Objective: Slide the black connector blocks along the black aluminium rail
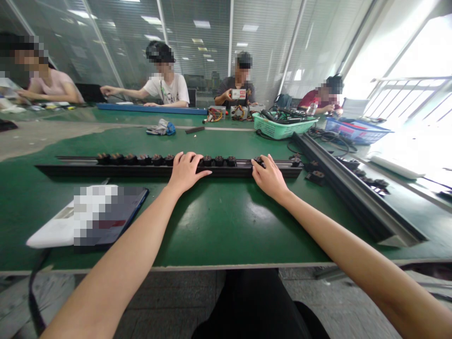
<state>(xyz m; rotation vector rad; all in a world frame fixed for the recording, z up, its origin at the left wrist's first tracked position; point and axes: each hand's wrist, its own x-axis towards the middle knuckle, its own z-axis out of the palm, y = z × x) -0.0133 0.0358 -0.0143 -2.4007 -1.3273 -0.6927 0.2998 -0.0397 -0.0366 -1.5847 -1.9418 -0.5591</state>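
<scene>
A long black rail [158, 171] lies crosswise on the table, with a row of small black socket-like modules [219, 161] along its channel. My left hand [185, 173] rests over the middle of this row, fingers stretched across the modules and thumb spread along the front wall. Further right, past a gap in the row, my right hand [270, 178] has its fingers bent around one black module [260, 161], partly hidden by them. Another module [295, 162] sits near the rail's right end.
A second black rail [356, 188] slants along the right, loose modules [315, 176] beside it. A phone [136, 212] and white device [52, 230] lie front left. Behind are a green basket [286, 129] of cables, a blue basket [356, 132], gloves [161, 127] and several seated people.
</scene>
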